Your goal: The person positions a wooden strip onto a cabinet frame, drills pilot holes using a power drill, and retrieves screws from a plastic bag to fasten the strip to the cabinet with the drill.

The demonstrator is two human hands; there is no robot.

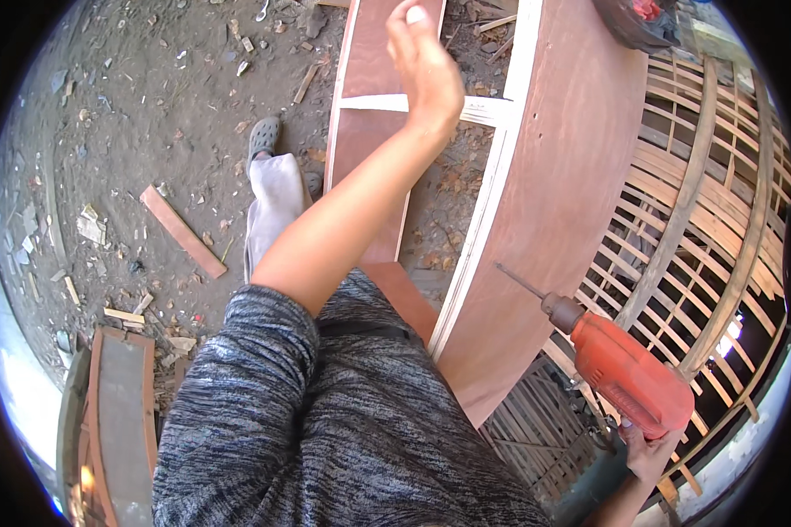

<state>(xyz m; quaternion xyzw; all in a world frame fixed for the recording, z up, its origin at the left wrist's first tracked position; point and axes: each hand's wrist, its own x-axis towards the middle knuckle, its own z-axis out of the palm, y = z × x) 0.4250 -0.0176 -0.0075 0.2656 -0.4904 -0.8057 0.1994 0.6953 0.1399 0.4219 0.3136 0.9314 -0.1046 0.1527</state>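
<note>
My right hand [652, 446] is wrapped round the grip of a red electric drill [633, 373] at the lower right. The drill's thin bit [520, 280] points up and left over a reddish plywood panel [558, 202]. My left arm reaches across to the far middle. There my left hand [428, 75] is raised over a wooden frame with a pale crossbar [483, 111], its thumb stretched out and its other fingers partly hidden. Nothing shows in that hand. A second plywood panel [369, 149] runs along the frame's left side, beyond my forearm.
Slatted bamboo or wood latticework [677, 184] stands on the right. A dark bag [628, 22] lies at the panel's far end. Dirt ground [149, 114] on the left holds scraps and a loose wooden strip [183, 230]. A framed grey panel [121, 413] is at lower left.
</note>
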